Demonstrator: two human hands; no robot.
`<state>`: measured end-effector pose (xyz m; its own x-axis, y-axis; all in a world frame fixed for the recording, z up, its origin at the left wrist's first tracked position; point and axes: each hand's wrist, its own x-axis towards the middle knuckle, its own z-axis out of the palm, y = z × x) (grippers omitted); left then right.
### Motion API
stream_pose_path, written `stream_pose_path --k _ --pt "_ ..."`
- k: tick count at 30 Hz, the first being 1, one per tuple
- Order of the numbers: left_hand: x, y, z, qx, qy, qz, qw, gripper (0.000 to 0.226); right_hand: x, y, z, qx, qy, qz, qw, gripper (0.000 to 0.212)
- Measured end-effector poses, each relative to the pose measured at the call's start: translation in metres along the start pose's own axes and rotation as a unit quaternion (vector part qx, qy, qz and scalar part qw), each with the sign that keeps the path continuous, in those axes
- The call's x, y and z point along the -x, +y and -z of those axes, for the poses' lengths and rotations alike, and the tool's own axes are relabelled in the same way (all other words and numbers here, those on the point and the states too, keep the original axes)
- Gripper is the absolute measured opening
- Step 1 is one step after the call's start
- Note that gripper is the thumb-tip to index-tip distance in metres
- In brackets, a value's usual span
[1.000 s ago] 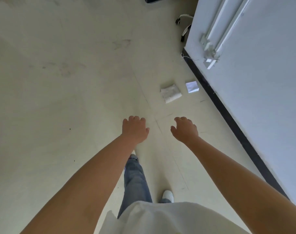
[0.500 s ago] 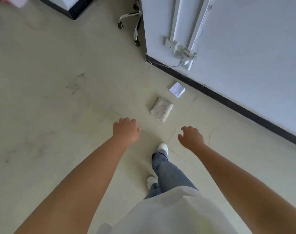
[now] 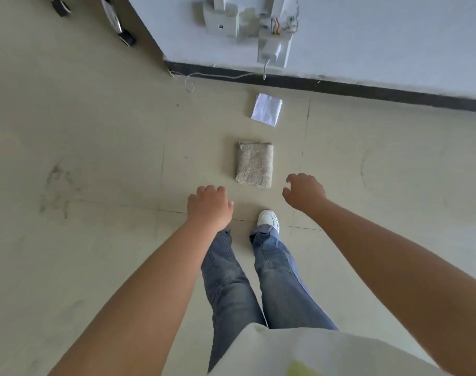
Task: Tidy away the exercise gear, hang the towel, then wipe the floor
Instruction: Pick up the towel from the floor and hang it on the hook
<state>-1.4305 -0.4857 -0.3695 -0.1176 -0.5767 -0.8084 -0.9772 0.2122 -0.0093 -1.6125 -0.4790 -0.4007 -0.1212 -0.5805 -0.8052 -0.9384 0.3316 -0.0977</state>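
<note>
Head view looks straight down at a folded beige cloth (image 3: 254, 164) lying flat on the pale tiled floor (image 3: 95, 164), just ahead of the person's feet and between the two outstretched hands. The left hand (image 3: 209, 207) hangs above the floor to the cloth's near left, back of the hand up, fingers loosely curled under and holding nothing. The right hand (image 3: 304, 191) hovers just beside the cloth's near right corner, fingers and thumb bent but parted, also holding nothing; neither hand touches the cloth. One white shoe (image 3: 269, 219) shows below the cloth, between the hands, at the end of blue jeans (image 3: 280, 278); the other foot is hidden by the left wrist. Beyond the cloth, nearer the wall, lies a folded white paper (image 3: 266, 109), apart from the cloth. A black skirting (image 3: 340, 86) runs along the foot of the white wall (image 3: 394, 36), where a white socket box (image 3: 274, 50) with a plugged-in charger trails a thin cable (image 3: 218, 76) onto the floor. Dark scuffs mark the floor at left, and chair castors (image 3: 127, 38) show at the upper left.
</note>
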Motion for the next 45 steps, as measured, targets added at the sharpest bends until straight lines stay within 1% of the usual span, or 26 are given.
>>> stream_pose_path --k 2,4,8,12,15,18,22,24,27,29,32,34,37,41,44,45 --pt "-0.048 -0.009 -0.016 -0.02 -0.018 -0.025 0.999 0.037 -0.038 -0.01 -0.024 -0.018 -0.006 -0.017 1.0 0.035" --pt "-0.102 -0.018 -0.036 -0.03 -0.019 -0.043 0.998 0.035 -0.083 -0.016 -0.054 -0.034 -0.003 -0.035 0.999 0.033" --pt "-0.201 -0.028 -0.093 -0.024 0.0 -0.055 0.998 0.03 -0.169 -0.016 -0.127 -0.041 0.005 -0.085 0.996 0.031" --pt "-0.284 -0.027 -0.161 -0.018 -0.02 -0.053 0.998 0.031 -0.246 -0.006 -0.203 -0.071 0.025 -0.158 0.985 0.031" --pt "-0.33 -0.016 -0.208 -0.004 -0.029 -0.054 0.998 0.032 -0.289 0.005 -0.252 -0.113 0.034 -0.217 0.969 0.034" --pt "-0.362 -0.006 -0.241 0.01 -0.022 -0.046 0.999 0.034 -0.319 0.015 -0.284 -0.144 0.051 -0.24 0.959 0.037" --pt "-0.391 0.006 -0.264 0.043 -0.009 -0.037 0.998 0.032 -0.34 0.028 -0.301 -0.134 0.105 -0.225 0.959 0.022" --pt "-0.399 0.009 -0.267 0.06 0.008 -0.048 0.997 0.026 -0.339 0.033 -0.298 -0.113 0.11 -0.202 0.967 0.023" --pt "-0.393 0.011 -0.255 0.064 0.016 -0.066 0.996 0.029 -0.323 0.036 -0.284 -0.101 0.107 -0.151 0.977 0.024" --pt "-0.376 0.01 -0.238 0.051 0.012 -0.068 0.996 0.028 -0.303 0.034 -0.267 -0.116 0.107 -0.121 0.98 0.028" --pt "-0.332 0.01 -0.201 0.03 0.017 -0.064 0.997 0.03 -0.263 0.028 -0.229 -0.168 0.094 -0.09 0.977 0.03" --pt "-0.298 0.013 -0.171 0.03 0.017 -0.065 0.997 0.033 -0.231 0.026 -0.196 -0.212 0.097 -0.073 0.97 0.03" --pt "-0.244 0.022 -0.129 0.032 0.009 -0.1 0.994 0.039 -0.173 0.032 -0.144 -0.266 0.086 -0.055 0.959 0.028" --pt "-0.17 0.048 -0.08 0.033 -0.018 -0.152 0.988 0.042 -0.079 0.055 -0.081 -0.368 0.09 -0.065 0.923 0.021" --pt "-0.112 0.078 -0.04 0.041 0.005 -0.185 0.982 0.041 0.0 0.078 -0.04 -0.408 0.106 -0.065 0.904 0.011" --pt "-0.097 0.089 -0.028 0.044 0.022 -0.199 0.979 0.039 0.023 0.087 -0.03 -0.412 0.118 -0.063 0.901 0.015"
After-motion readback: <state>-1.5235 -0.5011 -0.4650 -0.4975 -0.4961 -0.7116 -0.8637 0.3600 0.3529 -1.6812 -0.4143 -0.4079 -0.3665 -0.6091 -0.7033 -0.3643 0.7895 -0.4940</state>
